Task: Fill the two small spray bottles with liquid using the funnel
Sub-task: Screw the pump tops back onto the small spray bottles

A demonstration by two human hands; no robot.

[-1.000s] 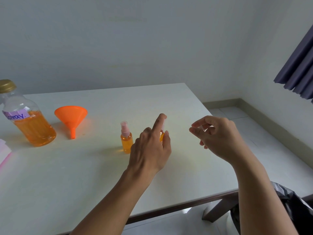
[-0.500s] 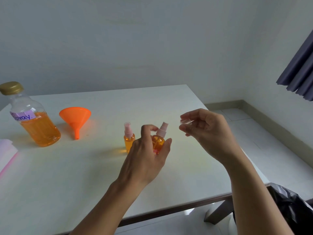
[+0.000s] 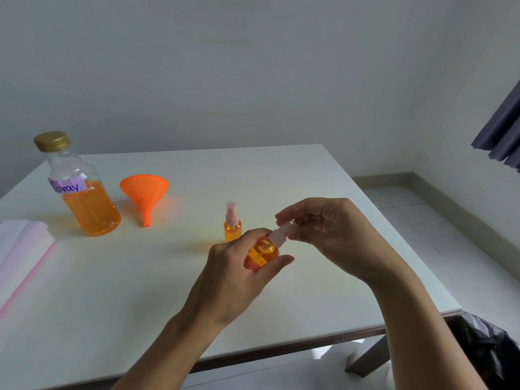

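My left hand [image 3: 239, 277] grips a small spray bottle [image 3: 261, 253] full of orange liquid, lifted and tilted right over the table. My right hand [image 3: 332, 229] pinches a small clear cap [image 3: 289, 224] at the bottle's pink spray head [image 3: 277, 237]. A second small spray bottle [image 3: 232, 225], also orange with a pink pump and clear cap, stands upright just behind. The orange funnel [image 3: 145, 194] rests on the table to the left, spout toward me. Further left stands the large bottle [image 3: 81, 192] of orange liquid, gold lid on.
The white table [image 3: 140, 291] ends at a dark front edge near me and a right edge by my right forearm. A white and pink sheet [image 3: 19, 249] lies at the left edge. A black bag [image 3: 489, 353] sits lower right.
My left hand picked the near spray bottle up off the table and tilted it. My right hand moved left and brought the clear cap down to the bottle's spray head.
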